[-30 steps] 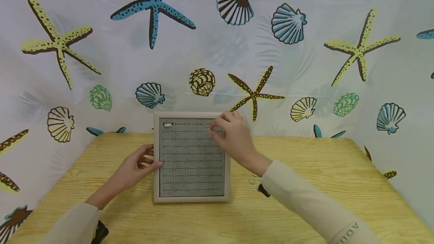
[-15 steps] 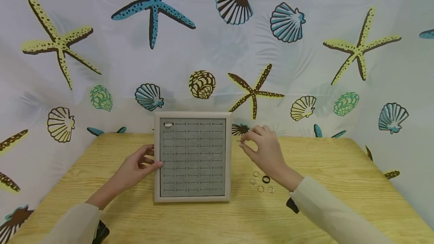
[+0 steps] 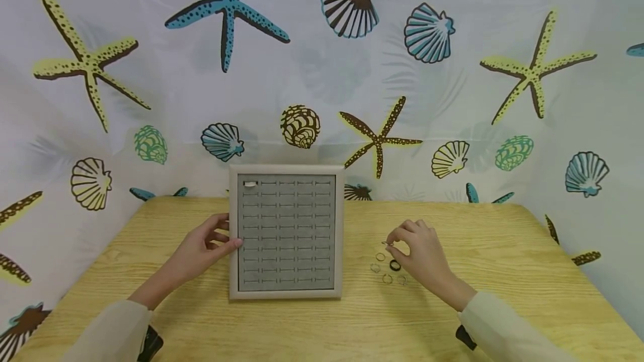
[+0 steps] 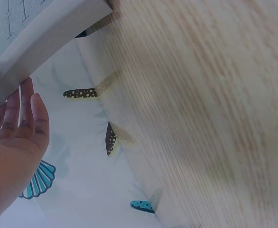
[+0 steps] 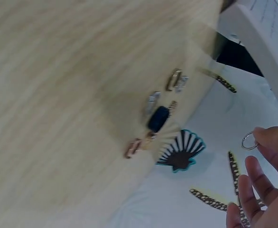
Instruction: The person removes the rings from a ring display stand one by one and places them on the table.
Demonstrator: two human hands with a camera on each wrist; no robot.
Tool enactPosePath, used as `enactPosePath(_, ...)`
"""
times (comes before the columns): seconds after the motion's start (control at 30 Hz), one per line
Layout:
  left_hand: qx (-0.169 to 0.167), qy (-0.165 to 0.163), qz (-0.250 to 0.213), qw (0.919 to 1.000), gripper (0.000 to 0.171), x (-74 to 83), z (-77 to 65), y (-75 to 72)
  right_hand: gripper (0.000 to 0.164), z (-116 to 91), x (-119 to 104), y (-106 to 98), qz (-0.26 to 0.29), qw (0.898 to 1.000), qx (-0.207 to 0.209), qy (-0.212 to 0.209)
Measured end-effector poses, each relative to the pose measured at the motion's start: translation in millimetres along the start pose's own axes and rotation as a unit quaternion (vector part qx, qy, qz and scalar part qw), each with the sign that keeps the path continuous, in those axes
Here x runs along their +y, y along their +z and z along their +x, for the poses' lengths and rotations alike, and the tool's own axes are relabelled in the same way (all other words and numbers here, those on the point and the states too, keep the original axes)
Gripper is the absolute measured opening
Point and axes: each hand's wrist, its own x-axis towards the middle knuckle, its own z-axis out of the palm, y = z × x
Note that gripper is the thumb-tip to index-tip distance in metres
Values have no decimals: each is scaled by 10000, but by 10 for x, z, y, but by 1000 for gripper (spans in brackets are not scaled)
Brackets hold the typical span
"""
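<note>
A ring display board [image 3: 287, 228] with a pale frame and grey slotted padding stands upright on the table. My left hand [image 3: 203, 247] grips its left edge, thumb on the front of the frame; the left wrist view shows that hand's fingers [image 4: 26, 111] against the frame from behind. To the right of the board, my right hand [image 3: 422, 253] pinches a thin silver ring [image 5: 249, 141] between thumb and forefinger. Just below that hand several loose rings lie on the table, among them a thick black ring [image 3: 394, 265] and a thin gold-toned ring [image 3: 380, 257].
A small white piece [image 3: 250, 184] sits in the board's top left slot. The wood-grain table [image 3: 453, 228] ends at a white cloth [image 3: 302, 77] printed with starfish and shells. Dark wrist straps [image 3: 465, 338] show at both sleeves.
My right hand has moved from the board's upper right slots out to the right and down, over the loose rings, with the thin ring still pinched. The left hand stays on the frame.
</note>
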Motion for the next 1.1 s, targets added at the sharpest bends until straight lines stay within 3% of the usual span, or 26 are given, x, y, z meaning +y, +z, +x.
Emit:
enactPosePath(0.27,28,19,0,10000,53,-5,0,2,15,-217,184,21,-231,9982,-476,273)
enactPosePath(0.7,41,71,-6,10000,52,-24,-5,5,16,-411,350,26,-672,9872,-1409,324)
enactPosePath(1.1,60,99,59,9999,52,-35,-53,7,16,-481,328,5,-488,9832,-1674,533)
